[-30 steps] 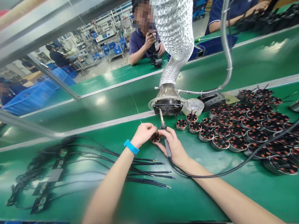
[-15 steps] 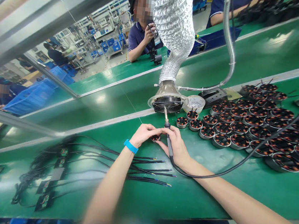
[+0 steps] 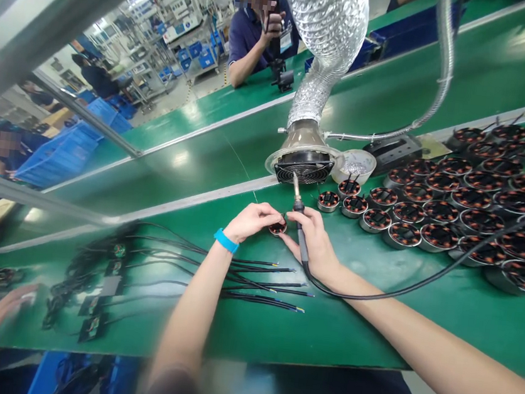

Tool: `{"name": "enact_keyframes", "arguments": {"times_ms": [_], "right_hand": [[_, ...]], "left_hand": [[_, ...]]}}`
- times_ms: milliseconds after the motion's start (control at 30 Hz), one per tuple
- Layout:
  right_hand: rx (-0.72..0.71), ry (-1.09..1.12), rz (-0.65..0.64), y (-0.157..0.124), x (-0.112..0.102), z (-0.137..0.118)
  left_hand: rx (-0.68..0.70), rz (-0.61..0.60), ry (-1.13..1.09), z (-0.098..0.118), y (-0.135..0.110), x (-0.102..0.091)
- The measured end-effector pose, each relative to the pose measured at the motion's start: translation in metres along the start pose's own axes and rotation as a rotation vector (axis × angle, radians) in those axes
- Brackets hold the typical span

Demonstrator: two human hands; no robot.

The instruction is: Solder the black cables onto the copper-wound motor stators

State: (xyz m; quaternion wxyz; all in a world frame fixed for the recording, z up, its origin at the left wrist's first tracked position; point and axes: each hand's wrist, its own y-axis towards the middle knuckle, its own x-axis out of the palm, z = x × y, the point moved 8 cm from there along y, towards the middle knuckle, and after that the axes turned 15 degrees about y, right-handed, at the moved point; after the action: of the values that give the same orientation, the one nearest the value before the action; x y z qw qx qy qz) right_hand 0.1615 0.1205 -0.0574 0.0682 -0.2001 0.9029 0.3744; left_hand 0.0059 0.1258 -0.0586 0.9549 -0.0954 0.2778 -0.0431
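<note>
My left hand (image 3: 251,222), with a blue band at the wrist, pinches a small round motor stator (image 3: 277,229) with copper windings, partly hidden by the fingers. In my right hand (image 3: 320,249) is a soldering iron (image 3: 303,246), gripped by its dark handle. Its metal tip points up and away, in front of a round black fan grille (image 3: 304,171). A finger of my right hand reaches to the near edge of the stator. Left of my hands lie several black cables (image 3: 251,298) with stripped ends.
Rows of stators in metal rings (image 3: 403,233) stand on the right. A white bowl (image 3: 364,178) sits by the fan grille, below a foil duct (image 3: 309,95). Another person's hand (image 3: 8,304) is at the far left, near more parts. A person sits across the green bench (image 3: 351,333).
My right hand and the iron have come slightly away from my left fingers, showing more of the stator. Another person's hand has appeared at the left. The view has shifted a little.
</note>
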Motion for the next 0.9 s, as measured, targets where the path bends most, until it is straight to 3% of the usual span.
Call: {"name": "enact_keyframes", "arguments": {"times_ms": [133, 267, 367, 467, 633, 733, 900], "right_hand": [[0.042, 0.036, -0.024, 0.001, 0.001, 0.003], [0.073, 0.106, -0.086, 0.004, 0.006, 0.006], [0.083, 0.119, -0.099, 0.006, 0.009, 0.007], [0.079, 0.114, -0.106, 0.007, 0.010, 0.007], [0.079, 0.144, -0.176, 0.009, 0.017, 0.006], [0.061, 0.167, -0.232, 0.012, 0.023, 0.001], [0.043, 0.226, -0.081, 0.020, 0.016, -0.019]], "left_hand": [[-0.004, 0.290, 0.284, 0.003, -0.040, -0.022], [0.080, 0.154, 0.609, -0.005, -0.080, 0.009], [0.132, 0.093, 0.711, -0.012, -0.094, 0.028], [0.174, 0.124, 0.692, -0.007, -0.093, 0.026], [0.140, 0.351, 0.453, 0.005, -0.084, -0.019], [0.208, 0.410, 0.364, 0.014, -0.080, -0.028], [0.213, 0.468, 0.201, 0.009, -0.082, -0.028]]}}
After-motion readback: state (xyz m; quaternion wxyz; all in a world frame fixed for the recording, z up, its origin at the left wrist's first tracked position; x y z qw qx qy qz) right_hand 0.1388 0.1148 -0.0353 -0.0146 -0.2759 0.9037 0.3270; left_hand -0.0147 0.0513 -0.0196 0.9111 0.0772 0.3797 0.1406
